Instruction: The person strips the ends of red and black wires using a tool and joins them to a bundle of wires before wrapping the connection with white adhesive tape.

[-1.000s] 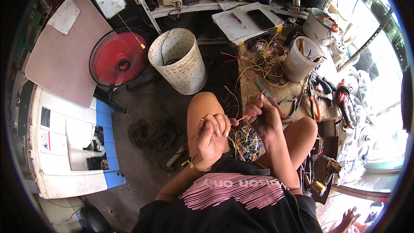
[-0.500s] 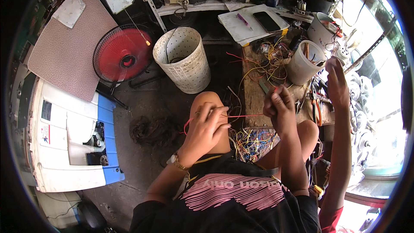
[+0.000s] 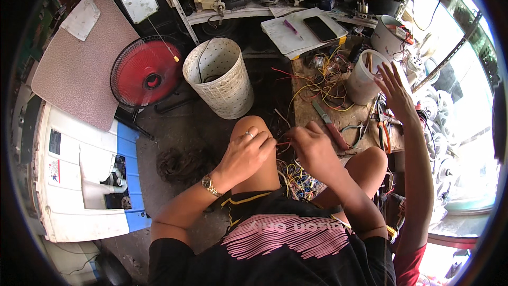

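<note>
Above my left knee, my left hand (image 3: 246, 156) has its fingers curled on a thin red wire (image 3: 284, 143). Just right of it, my right hand (image 3: 312, 151) pinches the same wire, its fingertips partly hidden behind the hand. Below and between them lies a tangle of coloured wires (image 3: 296, 180). On the wooden board (image 3: 312, 74) beside my right hand are a red-handled knife (image 3: 333, 130), snips (image 3: 353, 132), orange-handled pliers (image 3: 383, 127) and more loose yellow and red wires (image 3: 328, 90).
A co-worker's hand (image 3: 394, 90) reaches from the right, fingers spread by a white container (image 3: 357, 82). A perforated bin (image 3: 225, 95), red fan (image 3: 137, 74) and white appliance (image 3: 63, 196) stand left and ahead. A phone (image 3: 319, 28) lies on a pad (image 3: 280, 37).
My hands have moved closer together, lower than a second ago, the right one shifting left. The co-worker's arm has risen from the lower right and now reaches farther left toward the container.
</note>
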`<action>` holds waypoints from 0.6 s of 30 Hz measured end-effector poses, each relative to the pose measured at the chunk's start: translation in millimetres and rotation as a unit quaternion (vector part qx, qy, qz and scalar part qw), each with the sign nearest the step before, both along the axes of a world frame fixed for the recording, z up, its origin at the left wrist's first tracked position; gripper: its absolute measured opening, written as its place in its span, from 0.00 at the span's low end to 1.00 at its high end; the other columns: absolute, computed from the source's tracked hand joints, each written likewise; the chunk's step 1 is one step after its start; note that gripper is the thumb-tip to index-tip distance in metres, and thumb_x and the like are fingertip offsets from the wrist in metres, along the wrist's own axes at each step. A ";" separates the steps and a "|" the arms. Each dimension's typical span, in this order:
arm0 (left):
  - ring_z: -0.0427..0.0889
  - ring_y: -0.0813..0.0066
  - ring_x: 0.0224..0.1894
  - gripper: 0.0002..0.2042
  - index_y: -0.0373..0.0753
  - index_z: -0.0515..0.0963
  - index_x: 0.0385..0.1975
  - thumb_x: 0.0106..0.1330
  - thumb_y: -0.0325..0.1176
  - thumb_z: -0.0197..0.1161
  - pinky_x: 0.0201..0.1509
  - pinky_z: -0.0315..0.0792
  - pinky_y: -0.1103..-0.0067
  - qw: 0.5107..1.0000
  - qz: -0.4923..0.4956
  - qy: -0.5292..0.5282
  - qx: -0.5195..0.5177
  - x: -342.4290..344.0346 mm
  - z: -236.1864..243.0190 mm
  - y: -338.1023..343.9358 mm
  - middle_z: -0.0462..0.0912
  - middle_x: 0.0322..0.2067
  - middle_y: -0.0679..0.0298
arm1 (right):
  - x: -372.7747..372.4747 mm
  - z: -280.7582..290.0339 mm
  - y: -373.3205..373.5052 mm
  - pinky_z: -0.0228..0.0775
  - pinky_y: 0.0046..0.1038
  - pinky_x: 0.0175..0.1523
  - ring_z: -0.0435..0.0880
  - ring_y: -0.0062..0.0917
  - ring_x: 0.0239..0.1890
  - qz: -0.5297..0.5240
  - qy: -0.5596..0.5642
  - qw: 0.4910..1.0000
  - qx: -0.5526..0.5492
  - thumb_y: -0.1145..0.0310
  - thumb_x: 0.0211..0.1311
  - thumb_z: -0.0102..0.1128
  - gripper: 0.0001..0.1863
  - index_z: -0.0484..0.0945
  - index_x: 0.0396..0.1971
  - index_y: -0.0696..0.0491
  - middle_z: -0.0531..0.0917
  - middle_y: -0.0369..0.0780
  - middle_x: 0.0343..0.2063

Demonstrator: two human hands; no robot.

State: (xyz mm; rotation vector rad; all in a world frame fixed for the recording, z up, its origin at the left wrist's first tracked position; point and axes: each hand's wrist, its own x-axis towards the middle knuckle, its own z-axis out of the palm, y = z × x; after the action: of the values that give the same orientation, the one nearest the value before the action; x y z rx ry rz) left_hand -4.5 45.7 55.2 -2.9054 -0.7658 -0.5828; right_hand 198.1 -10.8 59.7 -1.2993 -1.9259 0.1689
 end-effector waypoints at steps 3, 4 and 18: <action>0.75 0.72 0.31 0.08 0.46 0.79 0.32 0.52 0.29 0.60 0.27 0.74 0.78 0.999 -0.036 -0.023 0.002 0.8 15.1 8.4 0.73 0.26 0.70 | -5.5 -6.3 -1.2 0.70 0.32 0.37 0.77 0.30 0.30 0.025 -0.127 0.992 -0.006 0.74 0.44 0.61 0.08 0.76 0.29 0.54 0.79 0.37 0.25; 0.75 0.72 0.31 0.08 0.46 0.79 0.32 0.52 0.29 0.60 0.27 0.74 0.78 0.999 -0.035 -0.023 0.003 -1.3 18.6 8.1 0.73 0.26 0.70 | -3.0 -7.9 0.0 0.72 0.31 0.36 0.77 0.29 0.27 0.043 -0.150 0.988 0.001 0.70 0.42 0.62 0.10 0.77 0.29 0.52 0.79 0.35 0.24; 0.80 0.59 0.24 0.06 0.36 0.75 0.32 0.66 0.31 0.55 0.28 0.69 0.72 0.948 0.179 -0.129 -0.228 -168.8 30.0 94.5 0.77 0.21 0.55 | 246.7 -30.6 -71.9 0.64 0.21 0.29 0.73 0.14 0.25 -0.264 0.136 0.954 -0.043 0.68 0.67 0.52 0.12 0.81 0.36 0.60 0.79 0.34 0.23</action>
State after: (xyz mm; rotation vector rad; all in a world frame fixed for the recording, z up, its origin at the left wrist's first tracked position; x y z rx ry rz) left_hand -173.3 140.2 85.3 -2.9813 -1.6160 -0.8463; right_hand 444.8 -82.7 29.1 -1.7054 -1.3012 0.1510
